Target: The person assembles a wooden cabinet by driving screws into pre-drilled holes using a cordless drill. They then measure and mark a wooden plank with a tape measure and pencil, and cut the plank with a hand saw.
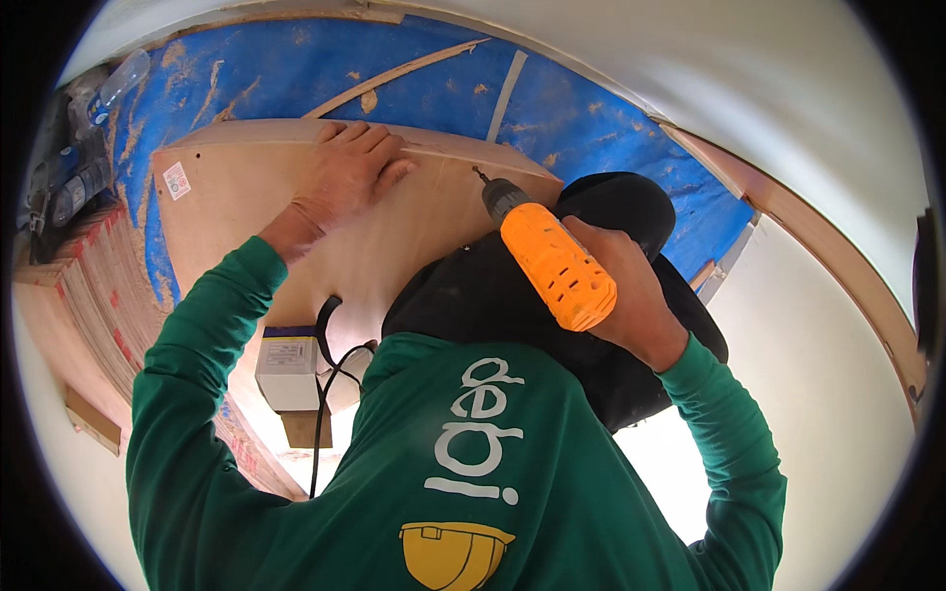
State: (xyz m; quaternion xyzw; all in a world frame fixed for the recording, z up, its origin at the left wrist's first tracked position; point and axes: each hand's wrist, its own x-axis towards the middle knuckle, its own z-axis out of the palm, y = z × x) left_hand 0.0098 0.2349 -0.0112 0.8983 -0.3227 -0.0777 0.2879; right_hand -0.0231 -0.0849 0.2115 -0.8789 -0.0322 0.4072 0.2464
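A pale wooden board lies across in front of me, with a small dark hole and a white sticker near its left end. My left hand rests on its far edge, fingers bent over the rim. Gripped in my right hand is an orange power drill with a dark chuck. Its bit points away to the far left, with the tip at or just above the board near the right end; I cannot tell whether it touches. The drill's handle is hidden behind its body and my hand.
Blue sheeting with dust and wood scraps covers the floor beyond the board. A stack of boards stands at the left, below plastic bottles. A white box and a black cable sit near me. A pale wall rises at right.
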